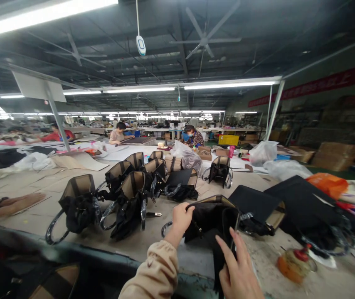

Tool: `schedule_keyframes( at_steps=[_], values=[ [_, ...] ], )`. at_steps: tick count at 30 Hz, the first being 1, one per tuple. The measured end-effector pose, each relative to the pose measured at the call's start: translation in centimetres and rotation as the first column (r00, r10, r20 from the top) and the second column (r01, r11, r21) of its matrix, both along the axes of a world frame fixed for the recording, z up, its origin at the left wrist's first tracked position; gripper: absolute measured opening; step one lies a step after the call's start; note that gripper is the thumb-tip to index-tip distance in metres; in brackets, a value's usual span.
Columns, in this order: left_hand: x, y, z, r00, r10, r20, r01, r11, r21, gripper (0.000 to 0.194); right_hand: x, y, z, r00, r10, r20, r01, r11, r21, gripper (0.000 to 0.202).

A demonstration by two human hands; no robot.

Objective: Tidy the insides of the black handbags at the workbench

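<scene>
A black handbag [208, 220] with a tan lining stands at the table's front edge, its mouth toward me. My left hand [182, 218] is closed on the left part of its upper rim. At the bag's right side is my right hand [238, 265], two fingers stretched out and apart against the black material; its other fingers are partly bent. A black strip or flap hangs below the bag beside that hand. To the left, another black handbag [130, 207] stands with plastic-wrapped handles. A black bag [258, 207] lies on its side to the right.
Several more black bags, such as one at the left [79, 203], crowd the table [161, 245]. A glue bottle with a red top [296, 261] stands at the right front. A co-worker's hands [24, 203] rest on the table at far left. Clear plastic bags [186, 158] lie farther back.
</scene>
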State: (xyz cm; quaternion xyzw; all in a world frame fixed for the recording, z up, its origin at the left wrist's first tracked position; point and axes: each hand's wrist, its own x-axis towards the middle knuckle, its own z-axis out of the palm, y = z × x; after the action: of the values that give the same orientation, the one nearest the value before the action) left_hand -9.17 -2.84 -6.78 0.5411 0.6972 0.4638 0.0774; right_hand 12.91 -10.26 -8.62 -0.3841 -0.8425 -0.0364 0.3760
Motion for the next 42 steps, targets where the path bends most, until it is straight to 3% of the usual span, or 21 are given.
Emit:
schedule_keyframes(
  at_steps=[4, 7, 12, 17, 21, 24, 26, 29, 32, 36, 39, 42],
  values=[
    [0.5, -0.7, 0.2, 0.999, -0.007, -0.054, 0.007, 1.000, -0.003, 0.016, 1.1, -0.7, 1.1, 0.984, -0.180, 0.007, 0.179, 0.970, -0.162, 0.079],
    [1.2, -2.3, 0.8, 0.995, -0.034, -0.092, 0.036, 0.999, 0.015, 0.017, 2.2, -1.4, 1.9, 0.981, -0.186, 0.060, 0.195, 0.955, -0.223, 0.067],
    [1.9, -5.5, 0.9, 0.991, -0.066, -0.117, 0.071, 0.997, 0.043, 0.019, 4.0, -4.1, 2.3, 0.994, -0.081, 0.076, 0.092, 0.983, -0.156, 0.051],
    [1.8, -6.5, 0.4, 0.992, -0.055, -0.111, 0.059, 0.998, 0.032, 0.020, 4.5, -6.3, 2.3, 0.996, 0.085, 0.026, -0.078, 0.977, -0.196, 0.047],
    [2.3, -6.4, 0.3, 0.992, -0.052, -0.116, 0.056, 0.998, 0.027, 0.019, 5.4, -5.5, 0.8, 0.979, 0.120, -0.167, -0.143, 0.981, -0.130, 0.039],
    [2.8, -6.1, 0.3, 0.992, -0.036, -0.118, 0.040, 0.999, 0.031, 0.019, 6.4, -3.8, -0.8, 0.941, 0.044, -0.335, -0.093, 0.987, -0.132, 0.030],
    [2.9, -6.0, 0.3, 0.992, -0.026, -0.121, 0.030, 0.999, 0.036, 0.020, 7.1, -2.5, -1.6, 0.918, -0.003, -0.396, -0.057, 0.989, -0.139, 0.028],
    [2.9, -5.7, 0.4, 0.991, -0.015, -0.133, 0.020, 0.999, 0.041, 0.020, 7.8, -0.6, -1.8, 0.903, 0.026, -0.430, -0.071, 0.994, -0.088, 0.025],
    [3.0, -5.6, 0.5, 0.989, 0.004, -0.147, 0.002, 0.999, 0.038, 0.021, 7.9, 1.2, -0.3, 0.887, 0.100, -0.451, -0.115, 0.993, -0.006, 0.023],
    [3.4, -5.8, 0.8, 0.988, 0.027, -0.154, -0.022, 0.999, 0.031, 0.022, 6.6, 4.1, 3.6, 0.899, 0.213, -0.382, -0.205, 0.977, 0.062, 0.026],
    [3.7, -5.8, 1.0, 0.988, 0.042, -0.152, -0.039, 0.999, 0.026, 0.023, 4.7, 6.2, 6.0, 0.940, 0.251, -0.232, -0.259, 0.966, -0.003, 0.025],
    [3.8, -5.7, 1.2, 0.987, 0.057, -0.153, -0.054, 0.998, 0.027, 0.022, 2.6, 7.8, 7.3, 0.967, 0.251, -0.046, -0.254, 0.962, -0.098, 0.019]
  ],
)
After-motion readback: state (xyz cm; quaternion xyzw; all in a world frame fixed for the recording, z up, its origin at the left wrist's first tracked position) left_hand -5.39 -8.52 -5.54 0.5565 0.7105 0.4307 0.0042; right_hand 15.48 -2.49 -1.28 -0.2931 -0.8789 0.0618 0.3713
